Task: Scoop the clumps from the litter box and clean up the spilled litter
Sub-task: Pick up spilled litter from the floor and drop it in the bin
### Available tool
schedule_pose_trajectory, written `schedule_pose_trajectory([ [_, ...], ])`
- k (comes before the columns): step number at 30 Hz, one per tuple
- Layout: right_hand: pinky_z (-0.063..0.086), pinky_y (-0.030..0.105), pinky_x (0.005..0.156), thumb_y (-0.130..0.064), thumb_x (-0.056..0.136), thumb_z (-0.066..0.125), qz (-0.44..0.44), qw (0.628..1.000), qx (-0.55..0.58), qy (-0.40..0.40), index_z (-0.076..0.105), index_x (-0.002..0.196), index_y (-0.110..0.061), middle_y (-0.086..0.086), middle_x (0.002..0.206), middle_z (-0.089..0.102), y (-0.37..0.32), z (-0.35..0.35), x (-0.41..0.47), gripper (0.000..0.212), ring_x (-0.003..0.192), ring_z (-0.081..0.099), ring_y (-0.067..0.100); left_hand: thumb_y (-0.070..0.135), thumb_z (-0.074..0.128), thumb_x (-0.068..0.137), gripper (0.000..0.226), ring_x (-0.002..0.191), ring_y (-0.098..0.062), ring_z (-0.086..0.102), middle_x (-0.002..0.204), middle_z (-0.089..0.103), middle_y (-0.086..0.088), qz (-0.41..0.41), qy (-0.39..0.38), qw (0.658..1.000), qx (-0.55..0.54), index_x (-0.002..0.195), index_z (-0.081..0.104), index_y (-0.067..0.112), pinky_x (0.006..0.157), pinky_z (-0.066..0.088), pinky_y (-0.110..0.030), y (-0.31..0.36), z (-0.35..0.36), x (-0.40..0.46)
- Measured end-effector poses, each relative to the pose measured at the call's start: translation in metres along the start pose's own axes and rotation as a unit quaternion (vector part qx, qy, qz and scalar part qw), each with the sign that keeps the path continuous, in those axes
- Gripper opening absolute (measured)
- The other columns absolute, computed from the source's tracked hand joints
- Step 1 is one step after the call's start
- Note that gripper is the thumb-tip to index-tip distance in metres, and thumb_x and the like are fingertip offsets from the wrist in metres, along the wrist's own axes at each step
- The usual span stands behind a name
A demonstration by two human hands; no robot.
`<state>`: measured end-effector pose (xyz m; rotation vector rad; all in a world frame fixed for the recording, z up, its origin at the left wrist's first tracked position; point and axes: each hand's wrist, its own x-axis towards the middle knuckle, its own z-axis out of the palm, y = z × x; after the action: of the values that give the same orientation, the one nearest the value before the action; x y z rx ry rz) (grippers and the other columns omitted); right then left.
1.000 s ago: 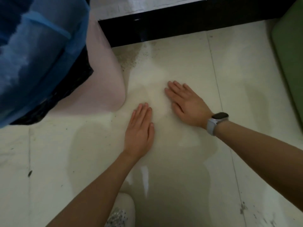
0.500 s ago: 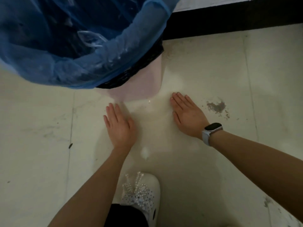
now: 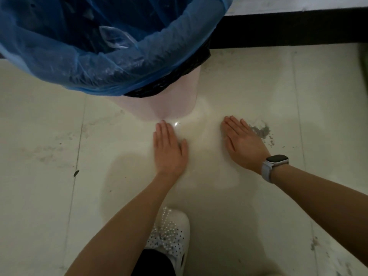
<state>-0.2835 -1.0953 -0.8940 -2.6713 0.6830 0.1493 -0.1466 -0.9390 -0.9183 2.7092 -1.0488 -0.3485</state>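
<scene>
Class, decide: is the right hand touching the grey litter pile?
Touching. The head view shows the right hand lying flat, its outer edge against the grey litter pile.

I see both arms reaching down and forward, my left hand (image 3: 169, 148) and right hand (image 3: 244, 144) lying flat, palms down on the floor (image 3: 49, 196), fingers (image 3: 163, 129) straight and together.

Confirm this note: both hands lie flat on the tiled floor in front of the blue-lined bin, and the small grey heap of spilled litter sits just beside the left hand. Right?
Not quite. The head view shows the grey litter heap beside the right hand, the one with the watch. The left hand has none by it. Both hands do lie flat on the floor before the blue-lined bin.
</scene>
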Motion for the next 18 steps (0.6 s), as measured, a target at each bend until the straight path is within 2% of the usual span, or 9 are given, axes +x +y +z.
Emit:
schedule_pose_trajectory([
  [4, 0.009, 0.036, 0.113, -0.032, 0.087, 0.011, 0.014, 1.0, 0.01, 0.019, 0.042, 0.133, 0.005, 0.022, 0.141, 0.04, 0.007, -0.005, -0.004, 0.067, 0.135, 0.033, 0.033, 0.036, 0.027, 0.091, 0.064, 0.136, -0.037, 0.029, 0.144, 0.033, -0.025, 0.148, -0.041, 0.988, -0.027, 0.137, 0.035, -0.008, 0.116, 0.013, -0.04, 0.049, 0.015, -0.008],
  [7, 0.011, 0.036, 0.112, -0.031, 0.087, 0.013, 0.042, 0.998, 0.023, 0.037, 0.043, 0.132, 0.007, 0.022, 0.14, 0.042, 0.016, -0.009, -0.009, 0.066, 0.134, 0.035, 0.034, 0.027, 0.028, 0.093, 0.055, 0.132, -0.034, 0.039, 0.14, 0.042, -0.023, 0.233, -0.072, 0.964, -0.104, 0.133, 0.043, -0.007, 0.115, 0.014, -0.032, 0.072, 0.01, -0.012],
  [9, 0.009, 0.033, 0.114, -0.034, 0.086, 0.009, 0.059, 0.997, 0.031, 0.042, 0.04, 0.135, 0.004, 0.02, 0.143, 0.038, 0.023, -0.013, -0.01, 0.069, 0.137, 0.031, 0.031, 0.022, 0.03, 0.092, 0.051, 0.13, -0.034, 0.041, 0.137, 0.046, -0.022, 0.205, -0.03, 0.969, -0.134, 0.13, 0.047, -0.007, 0.112, 0.016, -0.032, 0.069, 0.006, -0.008],
  [12, 0.007, 0.031, 0.114, -0.036, 0.084, 0.006, 0.073, 0.996, 0.032, 0.042, 0.037, 0.137, 0.003, 0.019, 0.145, 0.036, 0.031, -0.013, -0.009, 0.073, 0.138, 0.029, 0.029, 0.021, 0.031, 0.089, 0.051, 0.13, -0.037, 0.039, 0.137, 0.045, -0.023, 0.077, 0.065, 0.99, -0.094, 0.13, 0.048, -0.004, 0.112, 0.02, -0.039, 0.042, 0.002, 0.0],
  [14, 0.005, 0.031, 0.114, -0.037, 0.083, 0.005, 0.076, 0.996, 0.031, 0.039, 0.036, 0.137, 0.003, 0.019, 0.146, 0.034, 0.031, -0.011, -0.007, 0.074, 0.139, 0.027, 0.03, 0.027, 0.025, 0.088, 0.057, 0.133, -0.038, 0.032, 0.141, 0.039, -0.023, 0.004, 0.048, 0.998, -0.052, 0.134, 0.043, -0.002, 0.113, 0.019, -0.045, 0.028, -0.002, 0.002],
  [18, 0.002, 0.03, 0.113, -0.033, 0.087, 0.009, 0.073, 0.996, 0.032, 0.035, 0.032, 0.14, 0.001, 0.018, 0.149, 0.028, 0.027, -0.007, -0.002, 0.067, 0.141, 0.021, 0.029, 0.033, 0.024, 0.086, 0.062, 0.132, -0.041, 0.03, 0.14, 0.037, -0.027, -0.029, 0.025, 0.999, -0.015, 0.135, 0.041, -0.001, 0.112, 0.017, -0.051, 0.031, -0.001, 0.008],
])
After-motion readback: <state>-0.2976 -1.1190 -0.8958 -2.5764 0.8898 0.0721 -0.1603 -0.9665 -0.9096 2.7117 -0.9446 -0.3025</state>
